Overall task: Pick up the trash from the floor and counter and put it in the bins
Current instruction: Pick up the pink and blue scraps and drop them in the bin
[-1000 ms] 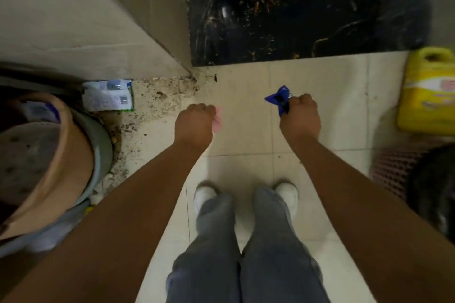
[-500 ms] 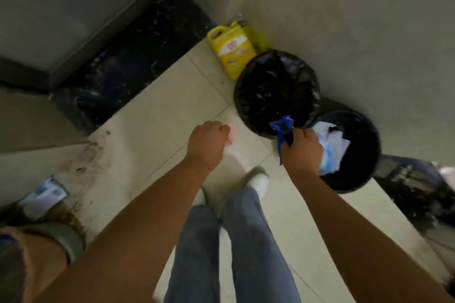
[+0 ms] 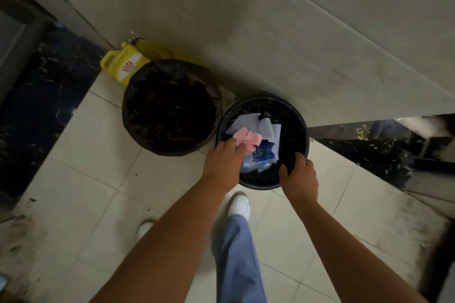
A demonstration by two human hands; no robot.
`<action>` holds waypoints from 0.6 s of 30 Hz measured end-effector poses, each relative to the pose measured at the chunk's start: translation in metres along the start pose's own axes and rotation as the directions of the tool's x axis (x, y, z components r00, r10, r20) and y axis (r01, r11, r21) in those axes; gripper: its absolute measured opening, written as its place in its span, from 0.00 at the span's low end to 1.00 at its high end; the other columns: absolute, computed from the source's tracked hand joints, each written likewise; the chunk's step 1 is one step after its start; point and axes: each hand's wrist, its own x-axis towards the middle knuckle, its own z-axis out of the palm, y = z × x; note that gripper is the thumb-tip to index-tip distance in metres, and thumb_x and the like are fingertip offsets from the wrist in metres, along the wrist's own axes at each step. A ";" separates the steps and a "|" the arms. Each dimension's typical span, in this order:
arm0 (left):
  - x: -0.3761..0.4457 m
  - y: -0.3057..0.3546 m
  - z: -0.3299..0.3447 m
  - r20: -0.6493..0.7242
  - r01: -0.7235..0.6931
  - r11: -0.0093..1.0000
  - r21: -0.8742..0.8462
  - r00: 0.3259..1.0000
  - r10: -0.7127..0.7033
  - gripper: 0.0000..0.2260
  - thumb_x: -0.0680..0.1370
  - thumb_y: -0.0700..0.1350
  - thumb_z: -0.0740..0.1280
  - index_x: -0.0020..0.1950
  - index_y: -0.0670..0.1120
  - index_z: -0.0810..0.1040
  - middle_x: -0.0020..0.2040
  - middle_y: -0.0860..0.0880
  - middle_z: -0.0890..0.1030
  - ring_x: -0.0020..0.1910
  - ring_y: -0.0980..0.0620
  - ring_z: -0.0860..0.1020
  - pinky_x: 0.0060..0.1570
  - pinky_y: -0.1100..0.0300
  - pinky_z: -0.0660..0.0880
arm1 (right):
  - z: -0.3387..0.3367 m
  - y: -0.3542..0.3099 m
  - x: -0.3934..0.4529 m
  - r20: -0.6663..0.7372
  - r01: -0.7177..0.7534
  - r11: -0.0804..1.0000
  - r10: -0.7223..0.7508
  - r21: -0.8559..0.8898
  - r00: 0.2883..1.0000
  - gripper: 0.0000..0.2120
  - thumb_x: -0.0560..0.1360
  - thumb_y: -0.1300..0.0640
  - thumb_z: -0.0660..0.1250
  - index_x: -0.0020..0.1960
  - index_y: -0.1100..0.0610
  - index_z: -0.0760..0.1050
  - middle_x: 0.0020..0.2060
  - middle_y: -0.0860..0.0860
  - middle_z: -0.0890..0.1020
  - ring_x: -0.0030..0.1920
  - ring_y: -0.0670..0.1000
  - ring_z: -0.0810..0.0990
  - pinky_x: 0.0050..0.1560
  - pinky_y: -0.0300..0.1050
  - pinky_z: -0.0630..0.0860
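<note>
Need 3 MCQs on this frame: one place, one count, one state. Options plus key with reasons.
1. Where does the yellow jug stand?
A. Against the wall behind the larger bin
B. Inside the smaller bin
C. Between the person's shoes

2. How many bins are on the floor?
A. One
B. Two
C. Four

3. What is the left hand doing?
A. Resting flat on the floor
B. Holding the jug's handle
C. Holding pink paper over the smaller bin

Key:
1 A: the jug sits by the wall just past the larger bin.
2 B: the larger bin and the smaller bin stand side by side.
3 C: the pink paper is at its fingertips above the smaller bin's trash.
</note>
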 end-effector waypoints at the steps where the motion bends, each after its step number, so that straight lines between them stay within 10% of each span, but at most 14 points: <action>1: -0.002 0.003 0.001 0.031 0.029 0.998 0.051 0.999 -0.031 0.25 0.63 0.40 0.78 0.59 0.43 0.78 0.57 0.41 0.80 0.52 0.41 0.81 0.48 0.54 0.79 | -0.004 0.003 0.000 0.019 0.032 0.999 -0.032 -0.022 0.999 0.24 0.77 0.57 0.60 0.71 0.62 0.61 0.64 0.64 0.72 0.63 0.64 0.72 0.61 0.54 0.71; 4: -0.010 0.007 0.000 0.124 0.071 0.986 0.148 0.988 -0.089 0.24 0.79 0.40 0.61 0.74 0.44 0.59 0.75 0.41 0.59 0.74 0.41 0.61 0.70 0.50 0.63 | -0.020 0.004 -0.007 0.069 0.188 0.978 -0.182 -0.087 0.981 0.24 0.78 0.55 0.59 0.72 0.60 0.60 0.65 0.60 0.73 0.64 0.61 0.72 0.65 0.52 0.69; 13: -0.103 0.001 -0.083 -0.177 0.521 0.853 0.019 0.842 -0.510 0.26 0.83 0.52 0.50 0.78 0.49 0.43 0.80 0.47 0.46 0.78 0.43 0.42 0.77 0.45 0.46 | -0.091 -0.069 -0.062 0.287 0.714 0.494 -0.683 -0.497 0.672 0.29 0.80 0.42 0.46 0.76 0.51 0.43 0.77 0.56 0.44 0.77 0.59 0.42 0.76 0.59 0.43; 18: -0.210 -0.008 -0.117 -0.218 0.740 0.664 -0.104 0.635 -0.741 0.25 0.83 0.54 0.46 0.78 0.51 0.39 0.80 0.50 0.42 0.78 0.43 0.37 0.77 0.45 0.43 | -0.123 -0.133 -0.143 0.174 0.799 0.255 -0.898 -0.544 0.405 0.29 0.68 0.42 0.51 0.57 0.57 0.80 0.58 0.62 0.82 0.57 0.64 0.81 0.50 0.68 0.76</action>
